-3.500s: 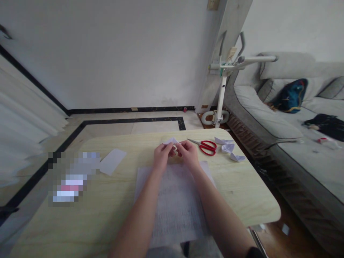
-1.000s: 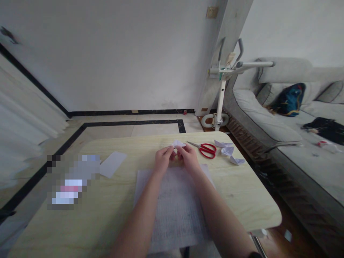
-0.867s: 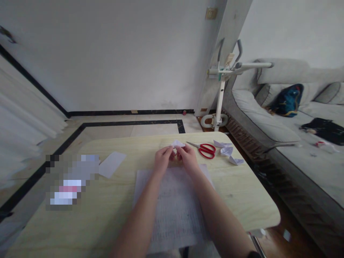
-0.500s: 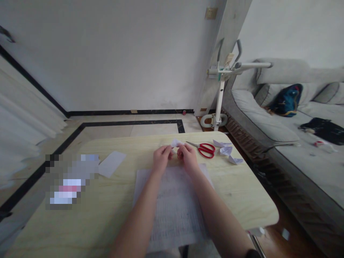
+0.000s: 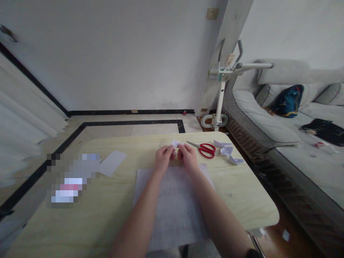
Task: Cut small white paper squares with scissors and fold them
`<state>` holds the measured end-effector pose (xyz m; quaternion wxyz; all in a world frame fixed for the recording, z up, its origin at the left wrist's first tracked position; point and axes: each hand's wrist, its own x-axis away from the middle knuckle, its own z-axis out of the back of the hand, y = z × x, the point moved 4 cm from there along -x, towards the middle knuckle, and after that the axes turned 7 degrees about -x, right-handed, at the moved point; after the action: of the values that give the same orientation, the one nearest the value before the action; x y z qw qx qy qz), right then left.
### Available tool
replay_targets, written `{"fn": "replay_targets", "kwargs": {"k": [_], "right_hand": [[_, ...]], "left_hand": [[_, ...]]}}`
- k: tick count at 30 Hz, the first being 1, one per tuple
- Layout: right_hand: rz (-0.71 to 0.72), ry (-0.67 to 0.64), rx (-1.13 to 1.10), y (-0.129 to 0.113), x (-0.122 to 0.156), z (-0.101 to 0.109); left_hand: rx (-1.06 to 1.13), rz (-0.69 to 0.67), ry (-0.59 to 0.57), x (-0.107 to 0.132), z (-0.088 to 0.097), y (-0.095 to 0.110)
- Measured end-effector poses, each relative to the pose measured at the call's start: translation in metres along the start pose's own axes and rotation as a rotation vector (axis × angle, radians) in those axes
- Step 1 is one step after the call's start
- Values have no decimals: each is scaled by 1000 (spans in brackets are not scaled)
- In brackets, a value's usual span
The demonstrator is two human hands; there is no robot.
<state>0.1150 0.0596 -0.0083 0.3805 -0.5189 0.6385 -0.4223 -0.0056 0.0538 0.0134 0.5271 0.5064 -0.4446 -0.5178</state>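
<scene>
Between my two hands is a small piece of white folded paper point(image 5: 175, 143), pinched from both sides near the far edge of the table. My left hand point(image 5: 163, 157) grips its left side with thumb and fingers. On its right side, my right hand point(image 5: 187, 156) holds it with curled fingers. Much of the paper is hidden behind the fingers. Red-handled scissors point(image 5: 206, 149) lie just right of my right hand, blades pointing left. Beyond them sit several folded white paper pieces point(image 5: 226, 151). A large printed sheet point(image 5: 178, 204) lies flat under my forearms.
A blank white paper sheet point(image 5: 113, 163) lies on the left of the wooden table point(image 5: 242, 200), beside a pixelated patch. White exercise equipment point(image 5: 220, 96) stands behind the right corner. A grey sofa point(image 5: 271, 125) runs along the right, with a blue bag point(image 5: 288, 101) on it.
My left hand has shifted slightly right, closer to my right hand. The paper between my fingers shows slightly differently. The whole view has moved a little.
</scene>
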Motion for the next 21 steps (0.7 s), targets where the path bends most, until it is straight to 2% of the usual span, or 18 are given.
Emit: {"fn": "replay_targets", "kwargs": {"k": [7,16,21], "right_hand": [[-6,4,-32,-1,-1,0],[0,7,-62,-4,-1,3],[6,34,-53,-7,-1,5]], "left_hand": [[-10,-5,-16,-2,-1,-5],[-11,32,-41,2,-3,-1],[12,28,-69,1,-4,-7]]}}
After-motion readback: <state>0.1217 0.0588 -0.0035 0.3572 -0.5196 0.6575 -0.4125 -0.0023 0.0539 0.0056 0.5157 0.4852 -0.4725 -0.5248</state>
